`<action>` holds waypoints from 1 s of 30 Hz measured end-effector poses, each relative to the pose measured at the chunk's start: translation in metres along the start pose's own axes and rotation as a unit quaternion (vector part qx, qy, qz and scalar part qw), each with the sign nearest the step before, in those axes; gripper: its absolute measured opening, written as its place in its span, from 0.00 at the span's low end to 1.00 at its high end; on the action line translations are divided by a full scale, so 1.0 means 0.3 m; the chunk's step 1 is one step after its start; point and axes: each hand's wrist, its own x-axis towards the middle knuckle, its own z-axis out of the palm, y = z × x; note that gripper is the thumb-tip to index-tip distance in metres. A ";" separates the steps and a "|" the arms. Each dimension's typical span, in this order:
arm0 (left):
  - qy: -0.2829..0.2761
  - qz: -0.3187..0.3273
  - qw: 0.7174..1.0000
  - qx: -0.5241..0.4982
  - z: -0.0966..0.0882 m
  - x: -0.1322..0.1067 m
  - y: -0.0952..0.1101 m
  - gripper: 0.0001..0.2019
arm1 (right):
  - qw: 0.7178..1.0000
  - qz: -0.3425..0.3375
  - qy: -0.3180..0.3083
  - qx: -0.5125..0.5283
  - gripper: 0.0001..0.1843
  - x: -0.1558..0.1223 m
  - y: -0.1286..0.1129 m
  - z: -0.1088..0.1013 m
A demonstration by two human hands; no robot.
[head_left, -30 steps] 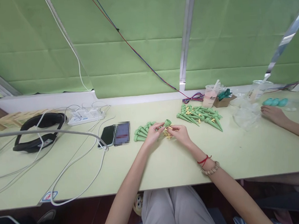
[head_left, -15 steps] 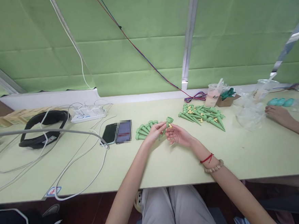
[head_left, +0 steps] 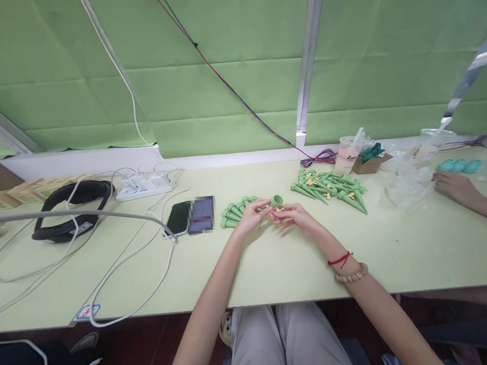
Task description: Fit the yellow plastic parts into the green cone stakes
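Observation:
Between my hands, above the table, is a green plastic plant watering spike (head_left: 277,200), its round open end tilted up toward me. My left hand (head_left: 252,215) is closed on its body. The fingers of my right hand (head_left: 296,216) pinch a small yellow valve piece (head_left: 285,205) at the spike's side; my fingers partly hide it. Just left of my left hand, several green spikes (head_left: 231,212) lie fanned out side by side. A looser pile of green spikes (head_left: 331,184) with yellow pieces among them lies farther back on the right.
Two phones (head_left: 178,217) lie left of the fanned spikes. Beyond them are a white power strip (head_left: 146,186), loose cables and a black headset (head_left: 68,211). At right are a drink cup (head_left: 347,156), a small carton (head_left: 369,163), clear plastic bags (head_left: 408,185) and another person's hand (head_left: 456,187).
The spike's open end has tipped toward me. My right hand has turned over, its back now facing up, with the fingers still at the yellow piece.

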 end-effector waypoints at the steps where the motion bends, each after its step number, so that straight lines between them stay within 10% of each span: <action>1: 0.010 0.003 1.000 0.007 0.001 0.000 -0.009 0.09 | 0.999 -0.010 0.024 -0.023 0.10 0.003 0.006 0.002; 6: 0.059 0.008 0.997 0.047 0.001 0.008 -0.053 0.14 | 0.980 -0.106 0.136 -0.104 0.09 0.018 0.031 0.014; 17: 0.053 -0.022 0.998 -0.035 -0.014 0.017 -0.042 0.22 | 0.967 0.104 -0.057 0.224 0.20 0.006 -0.016 -0.003; 30: 0.021 0.009 0.999 -0.024 -0.017 0.008 -0.012 0.16 | 0.947 0.103 -0.081 0.294 0.13 0.005 -0.005 -0.001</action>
